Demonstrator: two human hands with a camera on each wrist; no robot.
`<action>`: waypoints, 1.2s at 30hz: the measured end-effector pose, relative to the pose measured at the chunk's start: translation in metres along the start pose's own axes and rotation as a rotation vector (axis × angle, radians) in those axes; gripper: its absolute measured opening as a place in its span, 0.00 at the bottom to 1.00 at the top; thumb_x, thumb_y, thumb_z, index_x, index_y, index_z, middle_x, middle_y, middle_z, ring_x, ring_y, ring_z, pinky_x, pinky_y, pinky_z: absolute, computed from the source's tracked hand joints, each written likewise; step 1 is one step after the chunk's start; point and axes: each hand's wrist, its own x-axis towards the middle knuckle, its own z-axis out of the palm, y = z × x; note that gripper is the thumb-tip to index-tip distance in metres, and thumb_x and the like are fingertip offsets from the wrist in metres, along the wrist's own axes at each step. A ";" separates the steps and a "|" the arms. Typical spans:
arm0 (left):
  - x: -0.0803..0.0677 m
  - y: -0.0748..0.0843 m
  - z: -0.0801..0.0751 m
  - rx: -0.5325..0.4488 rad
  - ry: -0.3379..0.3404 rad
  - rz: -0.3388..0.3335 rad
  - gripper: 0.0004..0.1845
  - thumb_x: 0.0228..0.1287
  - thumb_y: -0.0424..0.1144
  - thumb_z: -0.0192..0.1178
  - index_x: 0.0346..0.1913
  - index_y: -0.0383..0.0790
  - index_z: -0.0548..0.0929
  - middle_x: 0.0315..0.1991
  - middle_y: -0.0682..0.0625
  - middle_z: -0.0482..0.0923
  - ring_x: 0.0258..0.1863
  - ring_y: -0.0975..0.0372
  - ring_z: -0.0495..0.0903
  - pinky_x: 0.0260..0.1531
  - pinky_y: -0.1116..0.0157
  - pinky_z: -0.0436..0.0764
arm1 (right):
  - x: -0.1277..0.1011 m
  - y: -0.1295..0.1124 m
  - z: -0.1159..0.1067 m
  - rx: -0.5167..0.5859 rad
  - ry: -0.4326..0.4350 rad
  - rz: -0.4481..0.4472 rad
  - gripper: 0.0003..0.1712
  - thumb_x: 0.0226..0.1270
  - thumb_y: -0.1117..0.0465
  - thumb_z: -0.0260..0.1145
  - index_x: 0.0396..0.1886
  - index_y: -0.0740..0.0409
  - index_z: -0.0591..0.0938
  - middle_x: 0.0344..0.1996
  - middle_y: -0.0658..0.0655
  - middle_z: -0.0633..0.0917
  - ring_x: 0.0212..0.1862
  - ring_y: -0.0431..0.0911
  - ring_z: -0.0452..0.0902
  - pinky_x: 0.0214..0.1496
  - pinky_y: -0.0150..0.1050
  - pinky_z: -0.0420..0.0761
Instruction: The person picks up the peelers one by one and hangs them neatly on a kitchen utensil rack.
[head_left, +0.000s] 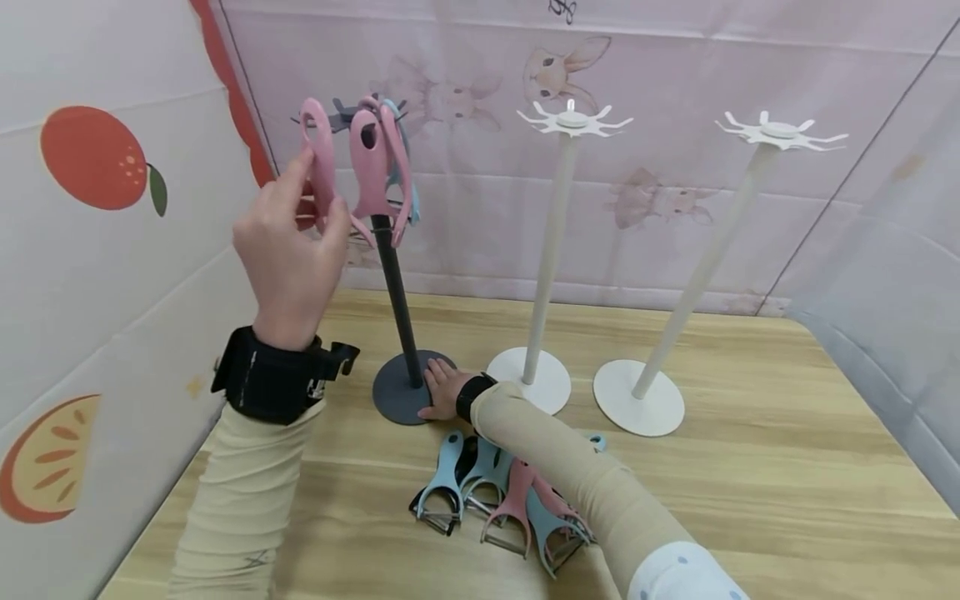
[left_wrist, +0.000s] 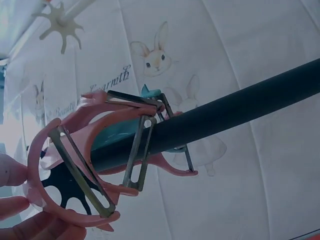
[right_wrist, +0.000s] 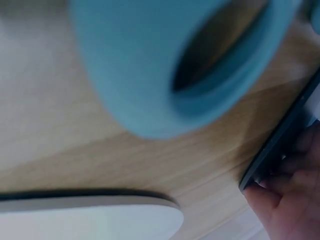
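My left hand (head_left: 288, 237) pinches a pink peeler (head_left: 321, 154) by its sides, handle up, at the hooked top of the dark stand (head_left: 397, 300). In the left wrist view, fingers hold the rounded frame of this pink peeler (left_wrist: 34, 160), its metal blade facing the camera. Another pink peeler (head_left: 369, 171) and a blue peeler (head_left: 415, 204) hang on the same stand, close beside it. Down on the table, my right hand (head_left: 444, 389) rests with fingers spread on the stand's round dark base (head_left: 392, 398).
Several blue and pink peelers lie in a heap, among them a blue peeler (head_left: 448, 458) and a pink peeler (head_left: 516, 496), partly under my right forearm. Two white stands, one in the middle (head_left: 551, 250) and one at right (head_left: 708, 258), have bare hooks. A printed cloth (head_left: 480, 217) hangs behind.
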 end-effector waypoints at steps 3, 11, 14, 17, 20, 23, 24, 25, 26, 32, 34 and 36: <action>0.002 -0.002 0.003 0.015 -0.015 0.010 0.20 0.61 0.37 0.55 0.55 0.32 0.76 0.37 0.36 0.80 0.35 0.50 0.80 0.35 0.57 0.80 | 0.001 0.000 0.001 -0.007 0.007 0.000 0.46 0.64 0.32 0.41 0.72 0.54 0.44 0.72 0.53 0.41 0.71 0.44 0.33 0.68 0.35 0.45; -0.002 -0.002 0.013 0.026 -0.051 -0.002 0.20 0.62 0.38 0.56 0.56 0.32 0.75 0.39 0.36 0.80 0.35 0.49 0.79 0.35 0.56 0.79 | 0.001 -0.001 0.001 -0.004 0.011 0.003 0.45 0.64 0.33 0.42 0.72 0.53 0.45 0.72 0.53 0.42 0.71 0.44 0.34 0.68 0.34 0.45; -0.004 -0.005 0.015 0.037 -0.061 0.021 0.21 0.62 0.38 0.56 0.57 0.31 0.74 0.38 0.34 0.79 0.34 0.49 0.78 0.34 0.56 0.78 | -0.001 -0.001 -0.001 -0.008 0.005 -0.004 0.45 0.65 0.33 0.41 0.72 0.54 0.45 0.72 0.53 0.42 0.71 0.44 0.34 0.68 0.34 0.45; -0.006 -0.007 0.017 0.033 -0.055 0.026 0.22 0.62 0.38 0.56 0.57 0.31 0.74 0.39 0.34 0.79 0.35 0.49 0.78 0.34 0.56 0.78 | -0.002 -0.001 -0.002 -0.008 0.004 -0.004 0.45 0.65 0.33 0.41 0.72 0.54 0.45 0.72 0.54 0.41 0.71 0.44 0.33 0.68 0.35 0.45; -0.009 -0.008 0.018 0.039 -0.054 0.047 0.22 0.63 0.38 0.56 0.58 0.30 0.73 0.40 0.34 0.78 0.36 0.49 0.78 0.35 0.57 0.79 | -0.003 -0.001 -0.002 -0.009 0.001 -0.004 0.45 0.65 0.33 0.41 0.72 0.54 0.44 0.72 0.53 0.41 0.71 0.44 0.33 0.68 0.34 0.44; -0.014 -0.009 0.018 0.019 -0.050 0.038 0.22 0.63 0.37 0.55 0.58 0.31 0.72 0.43 0.35 0.78 0.37 0.50 0.78 0.36 0.58 0.79 | -0.006 -0.001 -0.004 -0.016 -0.002 -0.005 0.45 0.65 0.33 0.40 0.72 0.54 0.44 0.72 0.53 0.41 0.71 0.44 0.33 0.68 0.34 0.44; -0.016 -0.009 0.017 0.010 -0.046 0.033 0.22 0.63 0.37 0.55 0.59 0.31 0.72 0.43 0.36 0.78 0.38 0.50 0.77 0.36 0.57 0.78 | -0.007 -0.001 -0.005 -0.018 -0.006 -0.007 0.45 0.65 0.33 0.40 0.72 0.54 0.44 0.72 0.53 0.41 0.71 0.44 0.33 0.68 0.34 0.44; -0.019 -0.009 0.016 0.002 -0.040 0.028 0.22 0.62 0.36 0.56 0.59 0.32 0.72 0.44 0.36 0.77 0.37 0.51 0.76 0.36 0.57 0.78 | -0.007 -0.001 -0.006 -0.023 -0.010 -0.008 0.45 0.65 0.33 0.40 0.72 0.54 0.44 0.72 0.54 0.41 0.71 0.44 0.33 0.68 0.34 0.44; -0.022 -0.010 0.015 -0.004 -0.034 0.024 0.22 0.62 0.35 0.56 0.59 0.32 0.72 0.45 0.37 0.77 0.38 0.51 0.75 0.36 0.57 0.78 | -0.008 -0.002 -0.006 -0.026 -0.012 -0.011 0.45 0.65 0.33 0.40 0.72 0.54 0.44 0.72 0.54 0.41 0.71 0.44 0.33 0.68 0.33 0.44; -0.050 -0.015 0.010 -0.030 -0.010 0.044 0.23 0.60 0.32 0.56 0.59 0.30 0.71 0.49 0.37 0.75 0.40 0.50 0.74 0.36 0.55 0.77 | -0.004 -0.002 -0.003 -0.047 0.003 0.000 0.45 0.65 0.33 0.39 0.72 0.54 0.44 0.72 0.53 0.42 0.71 0.44 0.33 0.68 0.33 0.43; -0.061 -0.019 0.009 -0.071 -0.007 0.051 0.23 0.59 0.31 0.56 0.58 0.28 0.71 0.48 0.36 0.75 0.41 0.50 0.76 0.38 0.59 0.78 | -0.003 -0.002 -0.003 -0.057 0.009 0.009 0.45 0.65 0.33 0.40 0.72 0.54 0.45 0.72 0.53 0.43 0.71 0.44 0.34 0.68 0.33 0.44; -0.073 -0.022 0.008 -0.133 -0.011 0.050 0.22 0.58 0.29 0.56 0.57 0.27 0.71 0.47 0.36 0.75 0.42 0.50 0.77 0.40 0.65 0.78 | -0.002 -0.002 -0.003 -0.066 0.010 0.009 0.45 0.65 0.33 0.40 0.72 0.54 0.45 0.72 0.53 0.43 0.71 0.44 0.34 0.68 0.34 0.45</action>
